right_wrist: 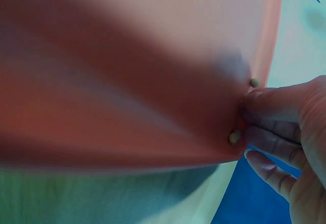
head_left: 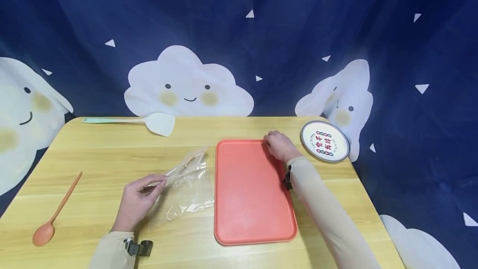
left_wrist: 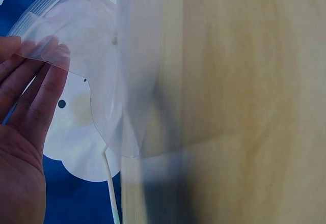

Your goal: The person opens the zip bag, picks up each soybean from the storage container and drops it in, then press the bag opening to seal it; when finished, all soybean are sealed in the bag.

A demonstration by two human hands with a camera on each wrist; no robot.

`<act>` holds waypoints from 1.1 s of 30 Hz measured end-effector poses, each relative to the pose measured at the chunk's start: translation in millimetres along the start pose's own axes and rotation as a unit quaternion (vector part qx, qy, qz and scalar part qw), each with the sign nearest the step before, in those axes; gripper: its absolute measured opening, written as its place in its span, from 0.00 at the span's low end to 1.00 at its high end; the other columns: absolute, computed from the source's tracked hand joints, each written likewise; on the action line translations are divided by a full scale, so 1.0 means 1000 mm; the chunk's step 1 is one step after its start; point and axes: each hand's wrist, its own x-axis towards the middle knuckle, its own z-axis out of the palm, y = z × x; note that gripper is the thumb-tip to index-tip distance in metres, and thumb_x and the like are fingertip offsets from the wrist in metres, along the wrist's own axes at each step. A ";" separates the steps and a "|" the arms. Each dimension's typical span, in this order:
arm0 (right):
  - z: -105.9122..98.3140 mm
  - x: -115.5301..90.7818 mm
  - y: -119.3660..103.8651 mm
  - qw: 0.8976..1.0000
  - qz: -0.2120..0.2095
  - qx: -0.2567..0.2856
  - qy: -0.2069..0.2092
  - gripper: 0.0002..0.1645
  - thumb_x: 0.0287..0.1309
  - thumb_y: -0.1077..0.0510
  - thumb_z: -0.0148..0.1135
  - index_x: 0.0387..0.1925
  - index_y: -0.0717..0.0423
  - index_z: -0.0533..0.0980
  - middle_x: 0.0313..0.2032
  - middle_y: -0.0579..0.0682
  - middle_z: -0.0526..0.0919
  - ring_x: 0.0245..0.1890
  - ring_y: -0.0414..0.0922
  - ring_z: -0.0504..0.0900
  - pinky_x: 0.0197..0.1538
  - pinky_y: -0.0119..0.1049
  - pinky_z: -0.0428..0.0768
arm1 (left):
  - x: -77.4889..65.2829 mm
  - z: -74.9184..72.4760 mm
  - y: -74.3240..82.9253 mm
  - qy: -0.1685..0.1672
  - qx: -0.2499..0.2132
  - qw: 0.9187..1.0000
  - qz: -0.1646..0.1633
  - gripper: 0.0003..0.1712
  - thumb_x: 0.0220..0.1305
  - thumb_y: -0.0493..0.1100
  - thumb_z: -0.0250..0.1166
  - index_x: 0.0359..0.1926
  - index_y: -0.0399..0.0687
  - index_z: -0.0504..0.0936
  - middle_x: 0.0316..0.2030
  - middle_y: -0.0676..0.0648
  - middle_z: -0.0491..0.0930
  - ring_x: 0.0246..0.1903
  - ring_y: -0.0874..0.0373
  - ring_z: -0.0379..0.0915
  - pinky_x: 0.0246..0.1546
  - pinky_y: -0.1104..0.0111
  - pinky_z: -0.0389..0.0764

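My left hand [head_left: 140,198] pinches a clear zip bag [head_left: 192,190] near its edge, between thumb and fingers. Inside the bag, toward its far side, several small pale beans [head_left: 189,161] lie in a row. The left wrist view shows the bag's ribbed zip strip [left_wrist: 48,10] by the fingers. At the far right corner of a coral-red tray [head_left: 254,194], my right hand [head_left: 281,146] reaches down with its fingertips close together. Two small round beans show beside those fingertips in the right wrist view: one bean [right_wrist: 254,83] at the rim, another bean [right_wrist: 234,136] near the corner.
An orange spoon [head_left: 44,233] lies at the left of the wooden table [head_left: 179,248]. A spatula [head_left: 160,123] with a pale green handle lies along the back edge. Past the right hand is an oval white plate [head_left: 332,142] with printed characters. A blue curtain [head_left: 224,11] hangs behind.
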 end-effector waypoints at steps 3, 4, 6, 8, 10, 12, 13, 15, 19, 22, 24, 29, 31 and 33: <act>0.001 -0.001 0.001 1.000 0.002 0.002 -0.003 0.02 0.60 0.66 0.63 0.34 0.59 0.80 0.33 0.52 0.78 0.39 0.55 0.78 0.44 0.48 0.83 | 0.000 0.000 0.006 0.000 -0.002 1.000 -0.002 0.14 0.49 0.18 0.69 0.35 0.34 0.86 0.37 0.37 0.85 0.38 0.74 0.78 0.39 0.78 0.83; 0.001 -0.001 0.001 1.000 0.003 0.000 -0.003 0.01 0.60 0.65 0.63 0.34 0.59 0.80 0.33 0.52 0.78 0.39 0.55 0.79 0.43 0.48 0.83 | 0.000 0.000 0.009 -0.001 -0.003 1.000 -0.001 0.13 0.49 0.18 0.69 0.35 0.34 0.86 0.37 0.37 0.85 0.38 0.74 0.78 0.39 0.78 0.83; 0.001 -0.002 0.002 1.000 0.005 -0.005 0.000 0.02 0.61 0.63 0.63 0.33 0.59 0.79 0.32 0.51 0.78 0.38 0.54 0.79 0.42 0.48 0.83 | 0.000 -0.001 0.016 -0.003 -0.004 1.000 0.002 0.13 0.50 0.18 0.68 0.35 0.33 0.86 0.37 0.37 0.85 0.37 0.73 0.78 0.39 0.78 0.83; 0.001 -0.003 0.002 1.000 0.006 -0.010 0.008 0.04 0.61 0.62 0.64 0.31 0.58 0.79 0.31 0.50 0.77 0.37 0.53 0.79 0.40 0.47 0.83 | 0.000 -0.001 0.022 -0.002 -0.006 1.000 0.005 0.12 0.50 0.18 0.68 0.35 0.32 0.86 0.36 0.37 0.85 0.37 0.73 0.79 0.39 0.78 0.83; -0.001 -0.004 0.002 1.000 0.004 -0.009 0.018 0.05 0.60 0.62 0.65 0.29 0.56 0.77 0.30 0.49 0.76 0.35 0.52 0.79 0.37 0.47 0.83 | 0.000 -0.001 0.024 -0.002 -0.007 1.000 0.007 0.12 0.50 0.18 0.68 0.35 0.32 0.86 0.36 0.37 0.85 0.37 0.73 0.79 0.39 0.79 0.83; -0.005 -0.006 0.000 1.000 0.000 -0.001 0.030 0.06 0.59 0.62 0.66 0.28 0.55 0.76 0.28 0.48 0.76 0.33 0.51 0.78 0.35 0.46 0.82 | 0.000 -0.001 0.024 -0.001 -0.010 1.000 0.006 0.12 0.50 0.18 0.68 0.35 0.33 0.86 0.36 0.37 0.85 0.37 0.73 0.79 0.39 0.79 0.83; -0.008 -0.006 -0.001 0.999 0.000 0.006 0.036 0.07 0.58 0.62 0.67 0.28 0.54 0.76 0.28 0.48 0.76 0.33 0.51 0.78 0.35 0.45 0.82 | 0.000 -0.001 0.023 -0.001 -0.009 1.000 0.007 0.12 0.50 0.18 0.68 0.35 0.33 0.86 0.35 0.38 0.85 0.37 0.73 0.79 0.39 0.79 0.83; -0.014 -0.008 -0.005 0.998 -0.001 0.032 0.050 0.06 0.57 0.64 0.68 0.29 0.54 0.77 0.28 0.47 0.76 0.32 0.49 0.78 0.35 0.44 0.81 | 0.000 0.000 0.023 -0.001 -0.009 1.000 0.008 0.13 0.50 0.18 0.68 0.35 0.33 0.86 0.35 0.38 0.85 0.37 0.73 0.79 0.39 0.79 0.83; -0.029 -0.010 -0.019 0.992 -0.004 0.097 0.087 0.04 0.55 0.65 0.68 0.33 0.56 0.80 0.31 0.47 0.79 0.34 0.47 0.78 0.39 0.42 0.81 | 0.001 0.000 0.026 0.000 -0.007 1.000 0.011 0.13 0.50 0.18 0.68 0.35 0.33 0.86 0.35 0.38 0.85 0.37 0.72 0.79 0.39 0.79 0.83; -0.040 -0.012 -0.035 0.981 -0.015 0.150 0.122 0.05 0.56 0.66 0.67 0.36 0.57 0.81 0.33 0.48 0.81 0.36 0.45 0.80 0.42 0.41 0.82 | 0.002 -0.001 0.032 -0.001 -0.010 1.000 0.014 0.12 0.50 0.18 0.68 0.34 0.32 0.86 0.35 0.37 0.85 0.37 0.72 0.79 0.39 0.79 0.83; -0.047 -0.013 -0.049 0.971 -0.026 0.189 0.145 0.06 0.57 0.66 0.67 0.37 0.57 0.81 0.34 0.47 0.82 0.37 0.44 0.81 0.43 0.41 0.83 | 0.002 -0.001 0.033 -0.004 -0.013 1.000 0.014 0.12 0.50 0.18 0.68 0.34 0.31 0.85 0.35 0.36 0.85 0.36 0.72 0.79 0.39 0.79 0.83; -0.056 -0.014 -0.086 0.942 -0.063 0.276 0.181 0.05 0.60 0.65 0.67 0.37 0.55 0.82 0.35 0.42 0.81 0.37 0.40 0.80 0.40 0.39 0.84 | 0.001 0.000 0.021 -0.006 -0.012 1.000 0.006 0.12 0.50 0.18 0.69 0.35 0.32 0.85 0.35 0.37 0.85 0.36 0.71 0.79 0.39 0.79 0.83; -0.057 -0.012 -0.102 0.933 -0.076 0.301 0.184 0.04 0.60 0.64 0.67 0.37 0.53 0.82 0.35 0.40 0.80 0.37 0.38 0.79 0.39 0.40 0.83 | -0.001 0.000 0.012 -0.005 -0.005 1.000 0.002 0.13 0.50 0.19 0.69 0.35 0.33 0.86 0.36 0.38 0.85 0.36 0.72 0.79 0.39 0.79 0.83; -0.057 -0.010 -0.118 0.925 -0.083 0.324 0.180 0.05 0.60 0.63 0.67 0.37 0.52 0.82 0.34 0.39 0.80 0.36 0.37 0.78 0.39 0.40 0.83 | -0.002 0.000 0.004 -0.007 0.002 1.000 0.002 0.12 0.50 0.19 0.69 0.35 0.34 0.86 0.36 0.39 0.85 0.36 0.71 0.79 0.39 0.80 0.82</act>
